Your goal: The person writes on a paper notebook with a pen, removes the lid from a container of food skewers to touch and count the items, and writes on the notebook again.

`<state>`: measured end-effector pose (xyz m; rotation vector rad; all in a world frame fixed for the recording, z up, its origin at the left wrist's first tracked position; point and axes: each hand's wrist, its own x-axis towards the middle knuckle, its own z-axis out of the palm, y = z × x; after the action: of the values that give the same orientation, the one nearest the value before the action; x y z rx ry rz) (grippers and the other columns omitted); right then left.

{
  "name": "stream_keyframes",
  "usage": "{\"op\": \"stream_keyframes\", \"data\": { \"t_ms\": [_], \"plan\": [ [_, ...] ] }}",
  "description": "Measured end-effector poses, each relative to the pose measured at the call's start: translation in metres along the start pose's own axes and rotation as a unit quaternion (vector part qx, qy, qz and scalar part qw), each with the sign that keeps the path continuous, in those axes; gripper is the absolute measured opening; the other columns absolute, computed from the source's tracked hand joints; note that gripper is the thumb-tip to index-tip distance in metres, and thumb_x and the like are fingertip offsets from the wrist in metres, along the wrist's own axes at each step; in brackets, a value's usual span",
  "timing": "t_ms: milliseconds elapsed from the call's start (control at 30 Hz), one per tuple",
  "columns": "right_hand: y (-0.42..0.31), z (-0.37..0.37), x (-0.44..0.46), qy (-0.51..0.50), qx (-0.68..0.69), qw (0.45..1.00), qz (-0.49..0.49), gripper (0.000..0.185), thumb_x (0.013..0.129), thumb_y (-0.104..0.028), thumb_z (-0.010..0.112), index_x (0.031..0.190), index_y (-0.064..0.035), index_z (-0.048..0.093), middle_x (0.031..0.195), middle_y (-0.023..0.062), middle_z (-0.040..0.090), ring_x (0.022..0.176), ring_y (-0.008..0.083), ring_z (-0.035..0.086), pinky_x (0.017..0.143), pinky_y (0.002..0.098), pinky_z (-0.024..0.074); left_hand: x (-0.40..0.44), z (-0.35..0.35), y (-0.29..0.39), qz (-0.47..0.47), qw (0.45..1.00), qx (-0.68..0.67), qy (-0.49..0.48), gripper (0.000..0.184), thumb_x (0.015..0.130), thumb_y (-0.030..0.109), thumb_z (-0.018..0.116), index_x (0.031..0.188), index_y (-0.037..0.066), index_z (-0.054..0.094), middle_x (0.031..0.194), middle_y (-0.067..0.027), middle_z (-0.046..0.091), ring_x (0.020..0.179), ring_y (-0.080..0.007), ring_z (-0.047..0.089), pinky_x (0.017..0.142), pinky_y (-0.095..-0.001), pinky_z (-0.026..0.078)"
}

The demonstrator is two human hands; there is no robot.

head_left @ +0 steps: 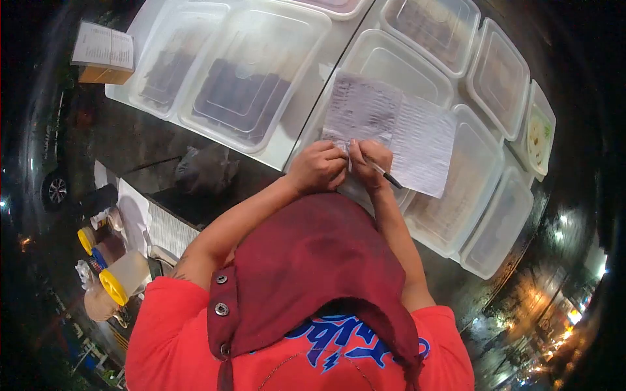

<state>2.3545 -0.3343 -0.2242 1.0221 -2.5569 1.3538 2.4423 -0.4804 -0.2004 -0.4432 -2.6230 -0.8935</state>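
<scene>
An open notebook (424, 140) with handwritten pages lies over the translucent lids of plastic containers. At its lower edge, my right hand (372, 161) is closed with a dark-tipped pen (391, 179) held between its fingers. Close beside it, my left hand (316, 168) is closed too, fingertips pinched near the notebook's lower left corner. A small pale strip (349, 158) shows between the two hands; what the left fingers hold is too small to make out.
Large lidded containers (248, 78) cover the white table (277, 153), with more (499, 75) at the right. A small box (104, 55) is at the far left corner. Lower left are yellow-lidded jars (127, 277) and a printed sheet (169, 229). Wet pavement surrounds the table.
</scene>
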Motion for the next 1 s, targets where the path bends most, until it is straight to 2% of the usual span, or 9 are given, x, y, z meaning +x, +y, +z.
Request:
{"op": "stream_keyframes", "data": {
  "t_ms": [267,367,567,667,767,1000],
  "plan": [
    [0.0017,-0.0008,-0.0006,-0.012,-0.002,1.0,-0.01,0.034,0.084,-0.018,0.061,0.056,-0.0042,0.046,0.054,0.0137,0.045,0.049,0.033,0.047,0.046,0.0429,0.036,-0.0011,0.0007,-0.0008,-0.007,1.0,0.008,-0.003,0.01,0.068,0.012,0.069,0.075,0.007,0.063,0.085,-0.0028,0.063,0.077,-0.0225,0.059,0.071,-0.0333,0.049],
    [-0.0052,-0.0024,0.0025,-0.001,0.041,0.999,0.004,0.034,0.084,-0.017,0.061,0.056,-0.0042,0.047,0.054,0.0137,0.045,0.048,0.0324,0.047,0.046,0.0426,0.036,-0.0008,0.0,-0.0003,-0.007,1.0,0.008,0.003,0.011,0.068,0.012,0.069,0.076,0.007,0.064,0.085,-0.0027,0.063,0.078,-0.0226,0.059,0.072,-0.0329,0.049],
    [-0.0021,-0.0021,0.0014,-0.005,0.008,1.0,-0.009,0.033,0.085,-0.017,0.061,0.057,-0.004,0.047,0.054,0.0139,0.045,0.048,0.0311,0.047,0.046,0.0418,0.0361,-0.0013,0.0001,0.0004,-0.009,1.0,0.003,0.003,0.014,0.067,0.012,0.07,0.08,0.007,0.065,0.086,-0.0029,0.064,0.079,-0.0225,0.06,0.072,-0.0328,0.049],
    [-0.0067,-0.0047,0.0032,0.021,0.042,0.999,0.015,0.034,0.084,-0.012,0.063,0.055,-0.0039,0.045,0.052,0.012,0.042,0.044,0.0271,0.042,0.044,0.0388,0.0325,-0.0013,0.0012,0.0005,-0.008,1.0,0.002,0.005,0.013,0.067,0.011,0.07,0.079,0.007,0.065,0.087,-0.0029,0.064,0.079,-0.0224,0.06,0.073,-0.0329,0.049],
    [-0.0068,-0.0067,0.0029,0.007,0.029,0.999,0.015,0.033,0.084,-0.015,0.061,0.057,-0.0041,0.047,0.054,0.0137,0.045,0.048,0.0307,0.048,0.045,0.0421,0.0356,-0.0013,0.0006,-0.0001,-0.008,1.0,0.002,0.003,0.013,0.068,0.011,0.07,0.078,0.007,0.064,0.087,-0.0027,0.064,0.079,-0.0223,0.06,0.073,-0.0328,0.049],
    [-0.0039,-0.0039,0.0013,0.006,0.003,1.0,-0.012,0.033,0.084,-0.013,0.061,0.056,-0.0038,0.046,0.054,0.0141,0.044,0.048,0.0318,0.048,0.046,0.0421,0.0357,-0.0015,0.0008,0.0005,-0.013,1.0,0.004,-0.004,0.012,0.068,0.011,0.069,0.078,0.007,0.064,0.087,-0.0025,0.064,0.081,-0.0224,0.06,0.075,-0.0323,0.049]
  ]
}}
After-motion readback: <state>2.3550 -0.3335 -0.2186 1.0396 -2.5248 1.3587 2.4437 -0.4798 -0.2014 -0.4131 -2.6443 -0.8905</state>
